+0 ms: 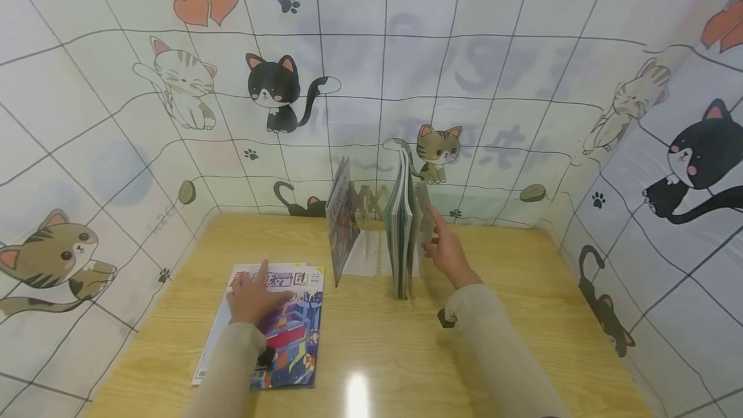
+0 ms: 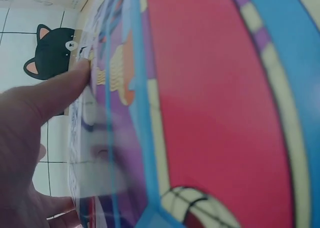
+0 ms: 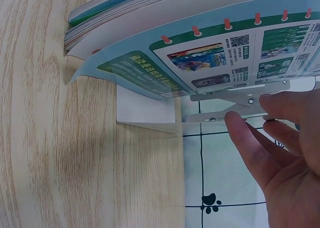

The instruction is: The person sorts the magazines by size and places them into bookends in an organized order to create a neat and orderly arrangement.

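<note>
My left hand [image 1: 255, 298] rests with spread fingers on magazines [image 1: 293, 334] lying flat at the left; the top cover is purple, blue and red. In the left wrist view, the thumb [image 2: 65, 90] lies against that cover [image 2: 215, 87]. At the right, my right hand [image 1: 451, 253] pinches the right end plate of an expandable metal bookend [image 1: 425, 211]. The right wrist view has the thumb and fingers [image 3: 250, 145] at the plate's edge. Several magazines [image 1: 400, 231] stand upright inside that plate, one blue back cover [image 3: 140, 67] bowing outward. Another upright magazine [image 1: 341, 224] leans at the bookend's left end.
The bookend's white base plate [image 1: 362, 253] sits on the wooden table [image 1: 360, 334]. Behind and at both sides hangs a white gridded cloth [image 1: 354, 69] printed with cats. Its back part comes down to the table's far edge, just behind the bookend.
</note>
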`<state>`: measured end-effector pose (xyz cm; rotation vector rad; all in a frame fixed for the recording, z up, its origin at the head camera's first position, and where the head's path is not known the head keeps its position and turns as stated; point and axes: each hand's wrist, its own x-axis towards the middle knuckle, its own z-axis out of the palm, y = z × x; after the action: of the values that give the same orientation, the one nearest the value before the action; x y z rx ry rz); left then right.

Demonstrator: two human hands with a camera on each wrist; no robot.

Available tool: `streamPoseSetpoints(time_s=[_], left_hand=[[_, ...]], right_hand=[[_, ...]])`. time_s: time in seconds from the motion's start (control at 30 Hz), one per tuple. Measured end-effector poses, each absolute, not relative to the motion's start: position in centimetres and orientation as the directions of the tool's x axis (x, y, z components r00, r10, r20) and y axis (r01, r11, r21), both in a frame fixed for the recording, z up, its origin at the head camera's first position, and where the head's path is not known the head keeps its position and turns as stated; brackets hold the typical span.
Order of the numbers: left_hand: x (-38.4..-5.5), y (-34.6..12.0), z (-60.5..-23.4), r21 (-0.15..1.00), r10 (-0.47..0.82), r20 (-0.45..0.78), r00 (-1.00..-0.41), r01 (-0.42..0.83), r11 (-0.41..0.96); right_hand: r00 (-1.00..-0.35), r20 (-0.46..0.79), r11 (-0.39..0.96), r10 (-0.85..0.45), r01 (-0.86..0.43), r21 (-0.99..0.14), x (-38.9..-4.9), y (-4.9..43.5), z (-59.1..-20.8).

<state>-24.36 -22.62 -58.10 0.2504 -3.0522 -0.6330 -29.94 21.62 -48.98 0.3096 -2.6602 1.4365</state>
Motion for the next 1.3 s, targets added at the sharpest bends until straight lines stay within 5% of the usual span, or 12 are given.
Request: streamPoseSetpoints(time_s=[0.67, 1.3], left_hand=[[-24.0, -24.2, -56.4, 0.529, -0.087, 0.016, -0.996, -0.065, 0.846], [-24.5, -26.4, -53.8, 0.650, 0.081, -0.138, -0.987, -0.029, 0.759]], right_hand=[[-0.974, 0.180, 0.546, -0.136, -0.225, -0.807, -29.8, 21.4, -48.8], [-0.977, 0.168, 0.547, -0.132, -0.213, -0.810, -29.8, 21.7, -48.8]])
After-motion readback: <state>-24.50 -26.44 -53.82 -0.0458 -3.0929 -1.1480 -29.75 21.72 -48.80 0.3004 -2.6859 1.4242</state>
